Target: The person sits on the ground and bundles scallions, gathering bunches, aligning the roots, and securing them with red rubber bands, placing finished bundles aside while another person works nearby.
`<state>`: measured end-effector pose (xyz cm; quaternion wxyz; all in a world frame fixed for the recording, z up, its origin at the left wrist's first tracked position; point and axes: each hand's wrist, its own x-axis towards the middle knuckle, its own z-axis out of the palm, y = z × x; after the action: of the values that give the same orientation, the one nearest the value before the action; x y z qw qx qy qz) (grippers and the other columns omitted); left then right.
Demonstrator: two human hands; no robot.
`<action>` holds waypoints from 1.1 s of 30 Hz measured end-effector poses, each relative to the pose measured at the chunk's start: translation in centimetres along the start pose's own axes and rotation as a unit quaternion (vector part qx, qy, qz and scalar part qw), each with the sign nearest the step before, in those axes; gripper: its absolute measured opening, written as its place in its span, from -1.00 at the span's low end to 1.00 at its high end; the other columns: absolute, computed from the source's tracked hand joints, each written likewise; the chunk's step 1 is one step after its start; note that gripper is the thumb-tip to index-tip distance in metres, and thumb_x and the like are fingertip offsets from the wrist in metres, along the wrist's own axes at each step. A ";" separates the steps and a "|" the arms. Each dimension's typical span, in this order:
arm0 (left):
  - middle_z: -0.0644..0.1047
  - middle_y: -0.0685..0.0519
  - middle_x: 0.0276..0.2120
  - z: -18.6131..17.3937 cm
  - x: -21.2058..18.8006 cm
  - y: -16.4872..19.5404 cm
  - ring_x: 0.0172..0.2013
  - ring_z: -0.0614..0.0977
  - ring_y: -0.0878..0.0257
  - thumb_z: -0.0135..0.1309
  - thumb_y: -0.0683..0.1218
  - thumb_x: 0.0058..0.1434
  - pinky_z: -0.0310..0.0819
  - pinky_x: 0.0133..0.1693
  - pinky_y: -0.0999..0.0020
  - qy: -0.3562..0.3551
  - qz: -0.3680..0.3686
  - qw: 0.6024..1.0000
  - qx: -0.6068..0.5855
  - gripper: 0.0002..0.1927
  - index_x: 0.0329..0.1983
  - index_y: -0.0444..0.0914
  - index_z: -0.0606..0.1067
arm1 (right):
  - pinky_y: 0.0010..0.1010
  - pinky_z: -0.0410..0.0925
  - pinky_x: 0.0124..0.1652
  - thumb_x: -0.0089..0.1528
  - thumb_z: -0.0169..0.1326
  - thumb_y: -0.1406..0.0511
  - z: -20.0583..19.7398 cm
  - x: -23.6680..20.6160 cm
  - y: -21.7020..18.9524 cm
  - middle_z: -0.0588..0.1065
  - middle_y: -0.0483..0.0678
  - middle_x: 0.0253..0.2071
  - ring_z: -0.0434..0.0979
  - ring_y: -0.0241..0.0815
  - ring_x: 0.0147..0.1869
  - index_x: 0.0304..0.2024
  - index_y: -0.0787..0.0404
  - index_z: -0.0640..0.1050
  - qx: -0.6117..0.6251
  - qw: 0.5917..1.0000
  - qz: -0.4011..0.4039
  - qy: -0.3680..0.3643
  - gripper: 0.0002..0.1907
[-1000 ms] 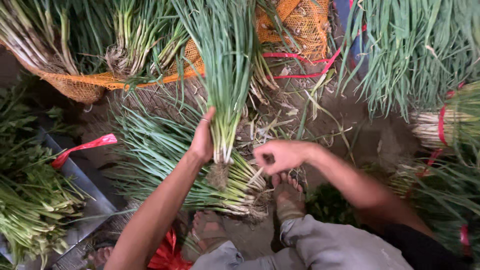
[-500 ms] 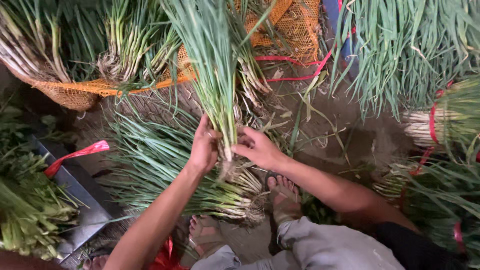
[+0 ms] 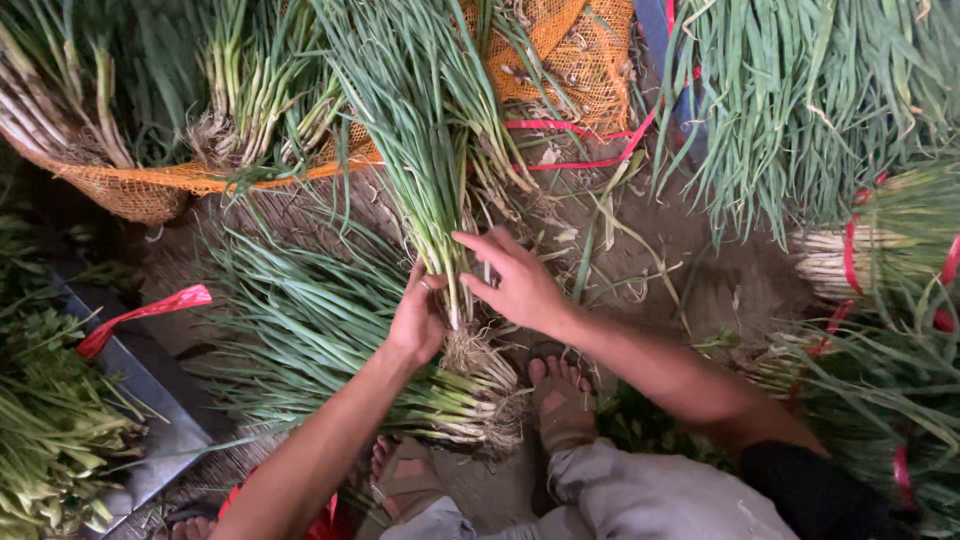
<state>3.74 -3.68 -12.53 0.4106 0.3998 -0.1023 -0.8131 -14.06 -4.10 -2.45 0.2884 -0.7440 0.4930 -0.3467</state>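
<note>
Above the laid bundle (image 3: 400, 390), left hand (image 3: 418, 322) still grips the scallion bunch (image 3: 420, 170); right hand (image 3: 520, 285), fingers spread, has closed in against its stalks.

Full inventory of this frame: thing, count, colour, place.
held spring onion bunch: one, green tops, white stems, centre, gripped near the roots
flat spring onion bundle: one, green and white, on the ground beneath the hands
orange mesh sack: one, top, bunches lying on it
red ties: several strands, top centre and right
tied bundles: at least two, green and white with red bands, right
loose greens: one heap, green, lower left
red strip: one, left
sandalled feet: two, bottom centre
left hand: closed round the held bunch's stems
right hand: fingers touching the same stems
</note>
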 end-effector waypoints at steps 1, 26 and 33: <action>0.47 0.04 0.08 0.1 0.1 0.0 0.03 0.50 0.14 -0.04 -0.16 0.19 0.47 -0.01 0.12 -0.009 0.007 1.000 0.009 -0.29 0.46 -0.10 0.18 | -0.29 0.45 -0.24 0.24 0.20 0.31 0.2 0.4 0.5 0.44 -0.01 -0.11 0.54 -0.09 -0.17 0.19 0.24 0.47 0.000 0.999 0.026 -0.031 -0.54; 0.59 0.02 -0.04 -2.3 3.5 0.1 -0.10 0.58 0.30 -0.13 0.23 0.43 0.51 -0.03 0.35 0.081 0.039 0.979 0.181 -0.37 0.25 -0.38 0.40 | -0.10 0.34 -0.31 0.14 0.09 0.23 -0.5 -4.1 -4.9 0.48 0.07 -0.45 0.50 0.06 -0.35 -0.45 0.24 0.50 0.148 0.807 -0.116 -0.559 -0.81; 0.59 -0.01 -0.29 -2.3 2.2 2.6 -0.44 0.58 0.21 -0.04 0.29 0.34 0.53 -0.44 0.27 0.083 -0.047 0.989 0.110 -0.40 0.12 -0.28 0.46 | -0.20 0.42 -0.17 0.27 0.10 0.32 -3.3 -4.1 -1.0 0.48 0.00 -0.34 0.49 -0.06 -0.24 -0.31 0.26 0.53 0.246 0.766 0.030 -0.594 -0.88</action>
<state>6.16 -6.64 -13.99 0.3320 0.5134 -0.1376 -0.7793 -17.31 -0.23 -0.64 0.7066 -0.6900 0.1431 0.0638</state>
